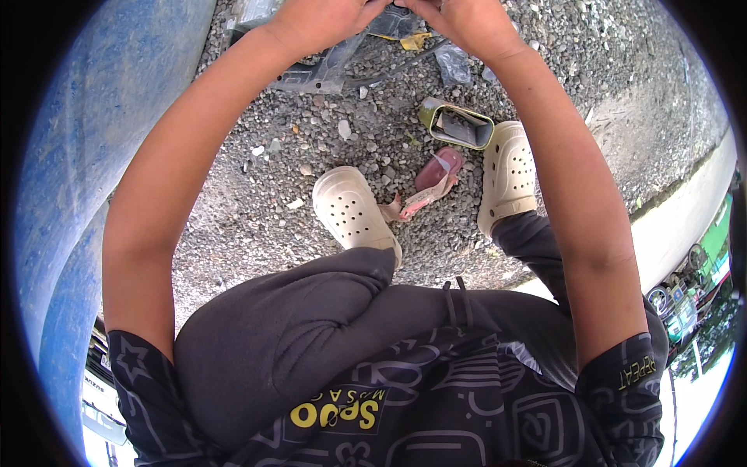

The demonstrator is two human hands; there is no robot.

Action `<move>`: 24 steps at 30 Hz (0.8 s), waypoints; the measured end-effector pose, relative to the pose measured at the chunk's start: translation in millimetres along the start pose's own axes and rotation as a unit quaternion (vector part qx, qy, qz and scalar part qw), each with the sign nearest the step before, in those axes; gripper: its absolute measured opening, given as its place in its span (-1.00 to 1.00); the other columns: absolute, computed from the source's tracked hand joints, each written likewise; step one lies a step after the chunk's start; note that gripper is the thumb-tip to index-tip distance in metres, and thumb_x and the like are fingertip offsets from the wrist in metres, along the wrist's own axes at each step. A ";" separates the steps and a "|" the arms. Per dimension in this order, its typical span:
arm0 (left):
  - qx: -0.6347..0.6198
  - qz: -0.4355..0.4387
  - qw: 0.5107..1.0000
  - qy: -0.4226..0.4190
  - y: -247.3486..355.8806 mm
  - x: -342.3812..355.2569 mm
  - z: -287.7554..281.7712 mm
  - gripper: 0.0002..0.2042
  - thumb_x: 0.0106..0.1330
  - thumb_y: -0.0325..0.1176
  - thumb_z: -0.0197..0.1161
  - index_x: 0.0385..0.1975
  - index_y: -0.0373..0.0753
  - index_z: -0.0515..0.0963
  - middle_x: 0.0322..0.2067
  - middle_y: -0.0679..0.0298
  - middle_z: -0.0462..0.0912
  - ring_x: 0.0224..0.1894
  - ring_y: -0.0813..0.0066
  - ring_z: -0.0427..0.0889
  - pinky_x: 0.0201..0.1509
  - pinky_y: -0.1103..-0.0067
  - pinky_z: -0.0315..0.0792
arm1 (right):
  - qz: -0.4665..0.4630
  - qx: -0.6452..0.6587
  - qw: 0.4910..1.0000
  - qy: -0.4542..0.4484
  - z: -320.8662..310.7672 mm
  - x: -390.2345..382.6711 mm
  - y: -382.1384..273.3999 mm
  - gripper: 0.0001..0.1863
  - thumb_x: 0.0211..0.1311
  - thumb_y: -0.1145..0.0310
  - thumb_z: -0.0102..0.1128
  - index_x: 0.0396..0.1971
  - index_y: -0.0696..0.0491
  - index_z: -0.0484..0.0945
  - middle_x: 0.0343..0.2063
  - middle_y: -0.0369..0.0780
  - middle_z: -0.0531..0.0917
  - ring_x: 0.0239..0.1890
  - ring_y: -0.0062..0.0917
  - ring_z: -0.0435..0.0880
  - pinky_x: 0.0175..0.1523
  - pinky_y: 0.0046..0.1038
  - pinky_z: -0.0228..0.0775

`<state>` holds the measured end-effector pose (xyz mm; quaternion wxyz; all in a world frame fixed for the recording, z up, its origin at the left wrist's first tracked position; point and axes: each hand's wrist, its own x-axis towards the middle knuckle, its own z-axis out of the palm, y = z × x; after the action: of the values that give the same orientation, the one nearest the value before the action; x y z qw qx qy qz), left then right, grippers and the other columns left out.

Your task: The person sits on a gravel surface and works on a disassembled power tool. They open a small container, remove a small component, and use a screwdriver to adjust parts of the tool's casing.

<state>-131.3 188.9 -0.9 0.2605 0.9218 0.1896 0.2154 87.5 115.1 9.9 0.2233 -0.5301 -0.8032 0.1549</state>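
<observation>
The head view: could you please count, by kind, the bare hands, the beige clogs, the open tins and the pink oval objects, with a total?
Left hand and right hand, both partly out of frame: 2
Beige clogs: 2
Open tin: 1
Pink oval object: 1
Total: 6

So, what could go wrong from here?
1. The left hand and right hand are cut by the top edge, so the camera may lose the work.
2. The open tin sits close by the right clog; a small step might knock it.
3. The pink object lies between the feet and could get trodden on.
</observation>
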 end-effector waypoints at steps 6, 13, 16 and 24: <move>0.004 -0.002 1.000 0.003 -0.1 -1.8 0.8 -0.88 0.30 -0.39 0.32 -0.30 -0.29 0.71 -0.31 0.09 0.70 -0.18 0.01 0.68 -0.08 0.22 0.57 | 0.005 -0.003 1.000 -0.019 -0.7 -0.6 -0.8 -0.85 0.25 0.31 0.37 -0.35 0.08 0.67 -0.35 -0.12 0.69 -0.26 -0.13 0.70 -0.15 -0.15 0.58; 0.013 0.006 1.000 0.006 0.3 0.5 2.5 -0.89 0.27 -0.37 0.34 -0.33 -0.26 0.71 -0.33 0.13 0.70 -0.26 0.06 0.71 -0.15 0.25 0.60 | -0.049 -0.005 0.998 -0.040 -6.2 5.4 6.3 -0.86 0.22 0.37 0.39 -0.34 0.12 0.66 -0.41 -0.10 0.68 -0.31 -0.11 0.71 -0.16 -0.17 0.59; 0.039 0.000 0.999 -0.008 2.7 2.0 4.7 -0.90 0.26 -0.37 0.35 -0.37 -0.25 0.70 -0.37 0.13 0.67 -0.28 0.06 0.71 -0.18 0.24 0.60 | -0.069 0.028 0.995 -0.069 -14.6 8.8 11.1 -0.87 0.20 0.40 0.40 -0.35 0.13 0.65 -0.42 -0.09 0.68 -0.32 -0.11 0.72 -0.17 -0.18 0.59; 0.007 -0.006 1.000 -0.012 2.4 3.9 1.3 -0.90 0.26 -0.38 0.35 -0.37 -0.27 0.70 -0.35 0.10 0.67 -0.27 0.03 0.71 -0.15 0.24 0.59 | -0.036 0.052 0.994 -0.087 -20.7 9.6 6.4 -0.85 0.20 0.40 0.42 -0.33 0.15 0.67 -0.40 -0.10 0.71 -0.32 -0.12 0.73 -0.14 -0.17 0.61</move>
<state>-126.8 188.2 0.6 0.2574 0.9250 0.1940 0.2013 100.1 126.7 26.3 0.1849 -0.4730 -0.8292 0.2337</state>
